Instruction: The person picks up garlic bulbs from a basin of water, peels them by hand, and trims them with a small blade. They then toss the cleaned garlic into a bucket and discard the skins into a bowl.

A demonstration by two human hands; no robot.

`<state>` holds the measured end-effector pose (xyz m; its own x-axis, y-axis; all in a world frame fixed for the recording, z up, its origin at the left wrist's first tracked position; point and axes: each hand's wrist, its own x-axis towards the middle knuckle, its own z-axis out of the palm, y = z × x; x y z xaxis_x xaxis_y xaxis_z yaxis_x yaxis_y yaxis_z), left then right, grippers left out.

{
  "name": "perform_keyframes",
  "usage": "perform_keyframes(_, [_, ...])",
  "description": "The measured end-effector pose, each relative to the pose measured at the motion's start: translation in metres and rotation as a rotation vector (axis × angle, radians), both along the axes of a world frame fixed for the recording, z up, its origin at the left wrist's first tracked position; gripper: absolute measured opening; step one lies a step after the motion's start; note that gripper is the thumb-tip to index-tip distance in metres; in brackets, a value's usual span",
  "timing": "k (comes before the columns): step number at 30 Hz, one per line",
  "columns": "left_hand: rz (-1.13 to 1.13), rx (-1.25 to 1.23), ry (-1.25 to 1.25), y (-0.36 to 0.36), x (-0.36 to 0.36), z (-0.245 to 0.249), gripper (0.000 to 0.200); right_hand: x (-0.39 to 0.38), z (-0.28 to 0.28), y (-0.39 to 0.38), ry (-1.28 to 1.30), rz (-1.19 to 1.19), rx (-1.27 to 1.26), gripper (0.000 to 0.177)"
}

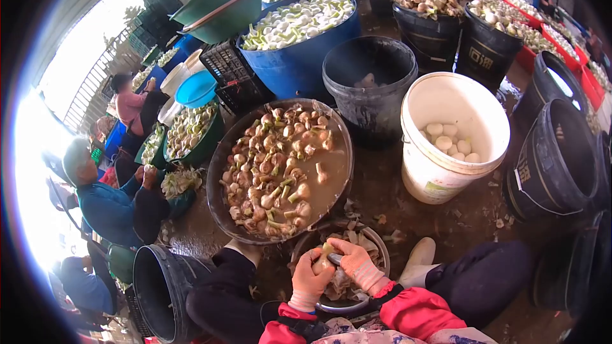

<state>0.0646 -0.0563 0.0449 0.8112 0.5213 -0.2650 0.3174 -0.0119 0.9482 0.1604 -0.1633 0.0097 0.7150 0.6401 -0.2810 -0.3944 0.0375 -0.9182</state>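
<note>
My left hand (310, 274), in an orange glove with a pale cuff, is closed around a garlic bulb (326, 257) with a short stem. In a matching glove, my right hand (358, 265) is closed on a short grey tool (336, 258) like a small knife, held against the bulb. Under both hands sits a basin (380, 248) with papery peelings (344, 288) in it. Just beyond, a wide dark tub (218, 200) holds muddy water and many unpeeled garlic bulbs (268, 164). A white bucket (417, 169) to the right contains peeled white bulbs (446, 142).
Black buckets stand close by, one at left (156, 293), one ahead (370, 105) and one at right (551, 165). A blue tub (280, 70) full of trimmed garlic is farther off. At left sits a person in a teal top (105, 210). The brown floor (382, 185) looks wet.
</note>
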Motion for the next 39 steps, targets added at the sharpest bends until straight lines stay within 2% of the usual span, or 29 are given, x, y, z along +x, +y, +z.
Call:
perform_keyframes(2, [-0.082, 0.571, 0.053, -0.009, 0.003, 0.006, 0.047, -0.005, -0.008, 0.002, 0.016, -0.023, -0.011, 0.037])
perform_keyframes(5, [-0.099, 0.643, 0.029, -0.009, 0.007, 0.005, 0.046, -0.007, -0.007, 0.007, -0.03, -0.045, -0.134, 0.036])
perform_keyframes(7, [-0.102, 0.664, 0.042, -0.002, 0.006, -0.002, 0.043, -0.008, -0.004, 0.009, -0.172, -0.078, -0.242, 0.036])
perform_keyframes(9, [0.053, -0.635, -0.155, 0.009, 0.004, -0.01, 0.036, -0.006, 0.002, 0.008, -0.162, -0.08, -0.139, 0.037])
perform_keyframes(10, [0.064, -0.629, -0.161, 0.007, 0.001, -0.008, 0.036, -0.005, 0.007, 0.006, -0.147, -0.085, -0.037, 0.038])
perform_keyframes(12, [0.469, -0.819, -0.229, 0.001, -0.006, -0.003, 0.028, 0.0, 0.017, 0.001, -0.133, -0.015, 0.005, 0.04])
perform_keyframes(13, [0.507, -1.052, -0.222, 0.012, -0.008, -0.01, 0.026, 0.001, 0.021, 0.0, -0.138, 0.05, 0.025, 0.043])
perform_keyframes(14, [0.516, -1.046, -0.234, 0.013, -0.01, -0.012, 0.026, 0.003, 0.023, -0.001, -0.145, 0.112, 0.043, 0.045])
perform_keyframes(15, [0.54, -0.958, -0.215, 0.012, -0.009, -0.012, 0.025, 0.001, 0.019, 0.0, -0.064, 0.064, 0.122, 0.036])
perform_keyframes(16, [0.562, -0.873, -0.191, 0.011, -0.009, -0.013, 0.025, 0.0, 0.016, 0.0, -0.066, 0.07, 0.125, 0.036])
perform_keyframes(17, [0.504, -0.829, -0.187, 0.011, -0.008, -0.014, 0.035, -0.001, 0.011, 0.0, 0.133, 0.113, 0.156, 0.036])
perform_keyframes(18, [0.504, -0.83, -0.187, 0.009, -0.008, -0.018, 0.035, -0.003, 0.011, -0.001, 0.333, 0.151, 0.185, 0.036])
perform_keyframes(20, [0.278, -0.329, -0.21, 0.003, -0.01, -0.029, 0.052, -0.01, 0.011, 0.001, 0.433, 0.075, 0.203, 0.034])
perform_keyframes(21, [0.221, -0.13, -0.175, 0.006, -0.008, -0.028, 0.064, -0.01, 0.016, 0.0, 0.396, 0.126, 0.084, 0.033])
perform_keyframes(22, [0.228, -0.131, -0.172, 0.01, -0.005, -0.03, 0.064, -0.012, 0.019, 0.001, 0.357, 0.179, -0.035, 0.032])
perform_keyframes(24, [0.41, -0.344, -0.206, 0.02, 0.001, -0.034, 0.069, -0.018, 0.012, 0.004, 0.268, 0.13, -0.044, 0.028])
perform_keyframes(26, [0.547, -0.475, -0.071, 0.025, 0.014, -0.004, 0.073, -0.019, 0.021, 0.004, -0.147, 0.262, -0.284, 0.026])
perform_keyframes(28, [0.629, -0.457, -0.077, 0.038, 0.021, -0.009, 0.073, -0.024, 0.02, 0.005, -0.124, 0.281, -0.247, 0.024])
perform_keyframes(29, [0.631, -0.457, -0.075, 0.035, 0.018, -0.011, 0.073, -0.021, 0.033, 0.005, 0.055, 0.27, -0.192, 0.023])
perform_keyframes(30, [0.624, -0.385, -0.163, 0.029, 0.017, -0.013, 0.071, -0.018, 0.042, 0.005, 0.231, 0.253, -0.136, 0.022])
perform_keyframes(31, [0.611, -0.313, -0.252, 0.026, 0.018, -0.013, 0.069, -0.017, 0.021, 0.005, 0.42, 0.179, -0.014, 0.022])
perform_keyframes(32, [0.403, -0.187, -0.348, 0.034, 0.0, -0.049, 0.071, -0.015, 0.006, 0.006, 0.417, 0.169, -0.01, 0.022])
perform_keyframes(34, [0.106, 0.021, -0.331, 0.005, 0.001, -0.026, 0.073, -0.014, -0.002, 0.008, 0.417, 0.077, 0.085, 0.023])
perform_keyframes(35, [0.03, 0.463, -0.146, 0.016, -0.007, -0.041, 0.085, -0.017, -0.006, 0.007, 0.349, 0.154, 0.041, 0.024])
perform_keyframes(36, [0.102, 0.533, -0.045, 0.014, -0.001, -0.03, 0.067, -0.027, -0.012, 0.009, 0.12, 0.196, -0.019, 0.025])
perform_keyframes(38, [0.336, -0.259, -0.053, 0.022, 0.007, -0.018, 0.043, -0.021, 0.021, 0.011, -0.052, 0.33, -0.305, 0.021])
perform_keyframes(39, [0.323, -0.326, -0.132, 0.018, 0.005, -0.005, 0.029, -0.018, 0.019, 0.009, -0.049, 0.326, -0.304, 0.021])
